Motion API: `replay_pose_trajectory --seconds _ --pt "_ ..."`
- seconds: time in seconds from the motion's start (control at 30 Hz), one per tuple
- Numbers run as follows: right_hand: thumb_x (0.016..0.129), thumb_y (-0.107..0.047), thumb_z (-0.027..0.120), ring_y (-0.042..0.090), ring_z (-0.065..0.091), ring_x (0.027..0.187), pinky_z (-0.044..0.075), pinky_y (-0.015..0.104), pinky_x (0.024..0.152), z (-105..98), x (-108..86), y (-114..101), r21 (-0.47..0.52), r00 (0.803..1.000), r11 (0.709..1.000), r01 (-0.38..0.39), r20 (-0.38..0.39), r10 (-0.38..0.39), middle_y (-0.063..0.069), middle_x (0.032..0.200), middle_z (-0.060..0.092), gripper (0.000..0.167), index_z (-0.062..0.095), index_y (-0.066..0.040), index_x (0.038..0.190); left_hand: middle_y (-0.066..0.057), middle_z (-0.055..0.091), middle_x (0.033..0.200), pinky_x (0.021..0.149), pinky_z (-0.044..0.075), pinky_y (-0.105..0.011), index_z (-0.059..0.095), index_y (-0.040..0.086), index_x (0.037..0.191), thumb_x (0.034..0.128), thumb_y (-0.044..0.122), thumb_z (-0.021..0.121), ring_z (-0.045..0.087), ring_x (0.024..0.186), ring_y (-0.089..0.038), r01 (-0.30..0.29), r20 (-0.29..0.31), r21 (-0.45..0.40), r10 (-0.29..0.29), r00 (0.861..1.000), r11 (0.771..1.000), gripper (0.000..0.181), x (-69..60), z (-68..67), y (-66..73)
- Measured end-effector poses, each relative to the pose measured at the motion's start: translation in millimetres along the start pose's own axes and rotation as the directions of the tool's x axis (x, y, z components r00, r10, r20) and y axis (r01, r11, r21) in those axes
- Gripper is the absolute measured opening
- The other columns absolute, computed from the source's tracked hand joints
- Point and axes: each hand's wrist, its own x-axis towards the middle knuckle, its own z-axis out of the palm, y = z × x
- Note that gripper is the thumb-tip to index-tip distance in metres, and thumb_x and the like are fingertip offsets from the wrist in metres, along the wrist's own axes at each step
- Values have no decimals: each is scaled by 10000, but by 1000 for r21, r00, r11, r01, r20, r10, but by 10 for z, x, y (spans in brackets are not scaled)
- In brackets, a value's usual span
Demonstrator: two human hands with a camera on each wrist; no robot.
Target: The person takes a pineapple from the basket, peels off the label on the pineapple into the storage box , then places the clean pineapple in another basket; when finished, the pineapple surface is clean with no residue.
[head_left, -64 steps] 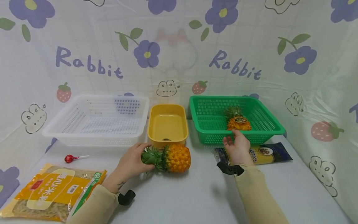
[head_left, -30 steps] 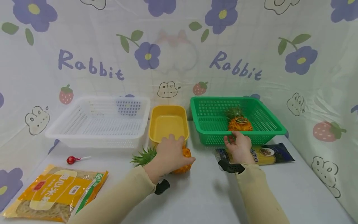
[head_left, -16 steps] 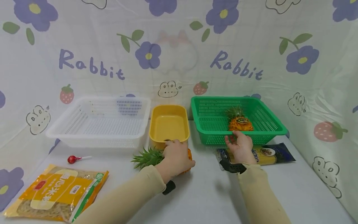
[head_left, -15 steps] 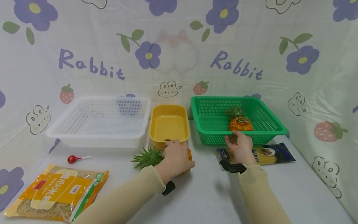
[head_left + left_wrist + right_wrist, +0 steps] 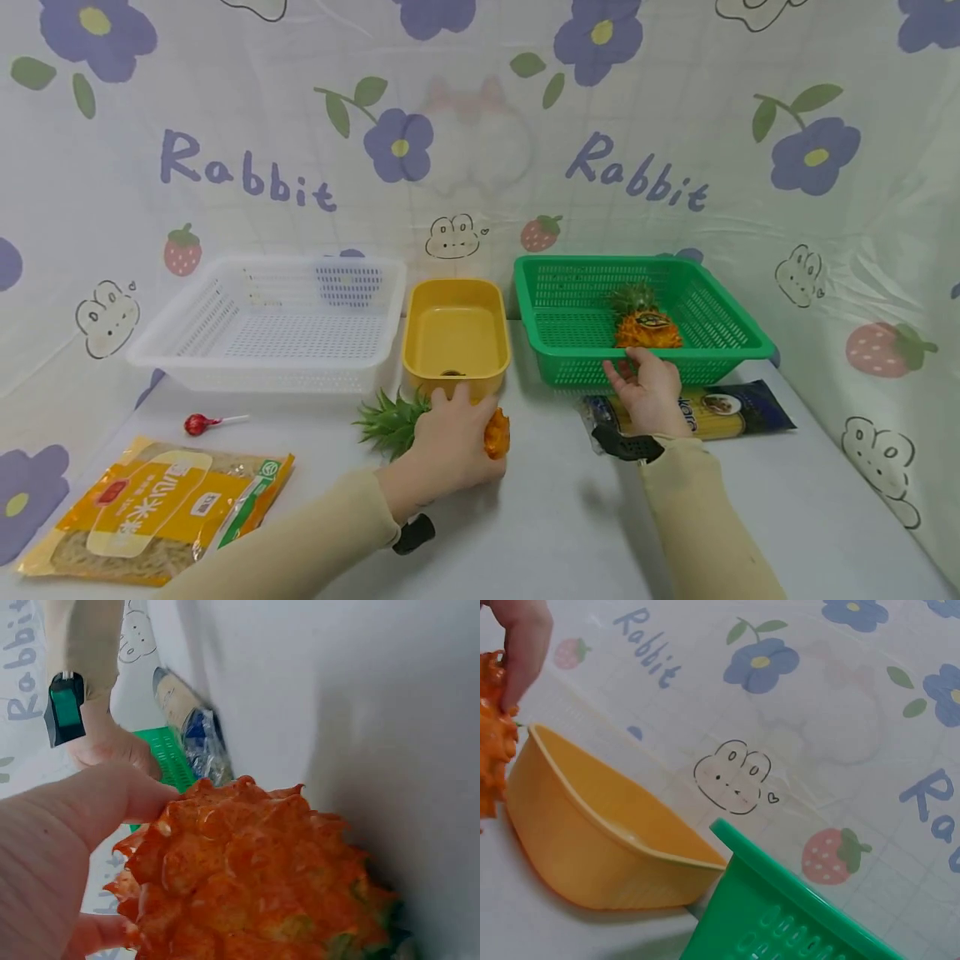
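A small orange pineapple (image 5: pixel 497 433) with a spiky green crown lies on its side at mid-table, crown to the left. My left hand (image 5: pixel 450 442) grips its body from above, thumb on the near side; the left wrist view shows the pineapple (image 5: pixel 247 877) close up. My right hand (image 5: pixel 652 392) is at the front rim of the green basket (image 5: pixel 547 362), its fingers loosely bent against or just before the rim; firm contact cannot be made out. Inside that basket lies a second pineapple (image 5: pixel 648 331) with a dark label. The right wrist view catches part of my left hand (image 5: pixel 525 645).
A yellow tub (image 5: pixel 456 333) stands right behind the gripped pineapple. To its left is a white basket (image 5: pixel 262 367). A red lollipop (image 5: pixel 197 424) and an orange noodle bag (image 5: pixel 157 508) lie at left. A spaghetti pack (image 5: pixel 720 412) lies under my right forearm.
My left hand has shifted from the pineapple's crown onto its body, and just now drew back slightly to the left. The pineapple turned a little. My right hand stays at the green basket.
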Motion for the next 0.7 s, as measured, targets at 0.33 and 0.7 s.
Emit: replay_pose_trajectory --seconds 0.33,0.7 --pt "914 -53 514 164 400 953 427 337 984 4 11 0 14 1000 1000 2 3 -2 10 1019 363 639 176 -316 1387 -99 435 1217 502 464 -353 520 299 1141 634 530 704 414 1059 -315 -165 -101 76 173 980 983 587 -310 32 -273" --pt "903 -47 535 165 401 936 419 345 992 9 10 6 5 1000 1000 12 -2 -12 12 1010 370 690 163 -329 1411 -34 388 1355 599 519 -325 505 254 1096 613 435 763 392 1146 -247 -409 -37 59 412 911 910 576 -504 -51 -678"
